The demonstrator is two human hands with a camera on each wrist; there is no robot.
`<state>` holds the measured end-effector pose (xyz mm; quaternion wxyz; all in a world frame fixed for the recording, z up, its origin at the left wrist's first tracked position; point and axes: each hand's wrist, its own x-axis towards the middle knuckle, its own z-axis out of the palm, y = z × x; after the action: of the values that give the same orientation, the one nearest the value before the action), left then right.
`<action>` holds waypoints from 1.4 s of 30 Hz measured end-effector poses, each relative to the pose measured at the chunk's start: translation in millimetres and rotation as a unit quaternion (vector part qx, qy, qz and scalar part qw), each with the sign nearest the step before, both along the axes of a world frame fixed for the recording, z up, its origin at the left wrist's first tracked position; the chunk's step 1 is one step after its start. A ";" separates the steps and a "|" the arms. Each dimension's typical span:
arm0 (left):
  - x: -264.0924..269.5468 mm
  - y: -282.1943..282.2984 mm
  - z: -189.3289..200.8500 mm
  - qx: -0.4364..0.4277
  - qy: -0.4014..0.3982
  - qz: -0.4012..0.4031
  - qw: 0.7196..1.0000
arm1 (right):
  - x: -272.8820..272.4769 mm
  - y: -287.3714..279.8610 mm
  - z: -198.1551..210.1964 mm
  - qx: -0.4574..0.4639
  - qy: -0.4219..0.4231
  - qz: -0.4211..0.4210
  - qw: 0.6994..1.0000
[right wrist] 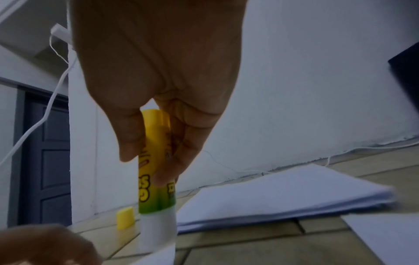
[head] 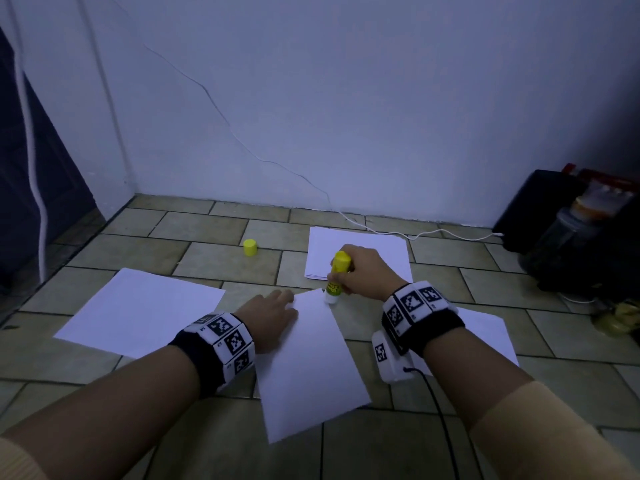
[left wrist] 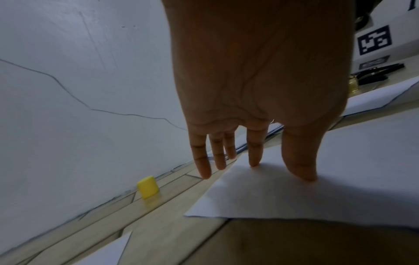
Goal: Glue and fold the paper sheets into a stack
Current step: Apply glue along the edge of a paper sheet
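Yellow-and-green glue stick (head: 337, 276), yellow cap (head: 250, 247), white paper sheet (head: 311, 362), beige floor tiles (head: 207, 251).

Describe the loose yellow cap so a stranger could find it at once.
Start at the pale wall with the long crack, then drop to the tiled floor below it. The small yellow plastic cap stands alone there, left of the far paper stack, the only yellow thing in neither hand.

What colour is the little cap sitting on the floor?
Yellow. The cap stands alone on the tiled floor, clearest in the head view.
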<state>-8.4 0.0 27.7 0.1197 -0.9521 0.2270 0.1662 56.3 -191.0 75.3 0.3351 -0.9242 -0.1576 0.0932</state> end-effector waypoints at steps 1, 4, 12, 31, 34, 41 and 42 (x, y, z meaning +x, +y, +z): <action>-0.7 2.4 -1.2 -0.009 0.003 0.013 1.000 | 1.3 4.1 -3.8 0.013 0.002 -0.006 1.000; -1.2 8.4 -3.6 -0.039 0.024 0.058 0.997 | 4.0 18.0 -13.1 0.018 -0.009 -0.016 1.000; -2.6 10.4 -7.4 -0.065 0.004 0.097 0.993 | 7.5 61.4 -26.7 -0.004 -0.003 0.030 1.000; 18.8 18.5 0.5 -0.136 0.037 0.141 0.980 | -49.6 -48.9 -21.7 -0.108 -0.005 0.117 0.987; 20.1 22.8 1.1 -0.130 0.057 0.130 0.981 | -56.2 -61.0 -19.0 -0.123 -0.011 0.126 0.984; 11.8 39.0 -0.3 -0.120 0.035 0.105 0.987 | -49.3 -77.9 -14.9 -0.146 0.011 0.139 0.979; 9.9 40.1 0.1 -0.115 0.033 0.098 0.988 | -45.4 -78.8 -12.7 -0.131 0.016 0.128 0.983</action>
<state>1.5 40.1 27.8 -0.0145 -0.9711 0.1542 0.1815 10.9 -269.8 62.5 0.1985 -0.9307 -0.2561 0.1698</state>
